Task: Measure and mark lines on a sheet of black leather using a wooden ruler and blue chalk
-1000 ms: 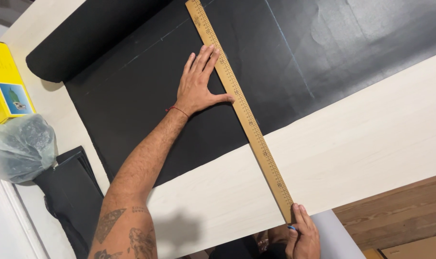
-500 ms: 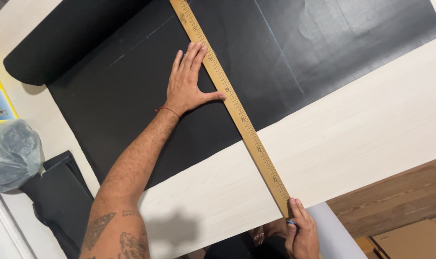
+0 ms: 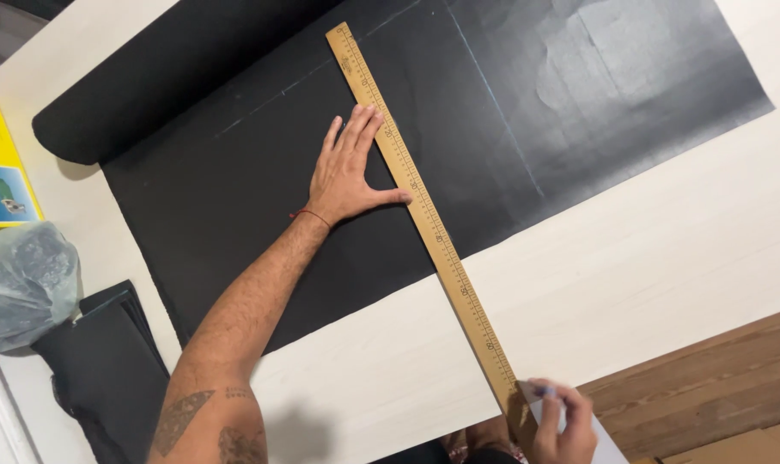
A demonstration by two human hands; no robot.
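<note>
**Long wooden ruler pinned across black sheet**

The left hand point(image 3: 349, 176) lies flat on the black sheet point(image 3: 235, 215), fingers spread, thumb stretched out against the edge of the wooden ruler point(image 3: 424, 219). The ruler runs diagonally over the sheet and on across the pale counter point(image 3: 648, 249) to its near edge. There the right hand point(image 3: 562, 421) pinches a small light-coloured piece at the ruler's near end; what that piece is, I cannot tell. The sheet's far end is rolled up. At the left stand a yellow box point(image 3: 2, 172), a crumpled plastic bag point(image 3: 21, 283) and a stack of dark material point(image 3: 98, 369).
</note>
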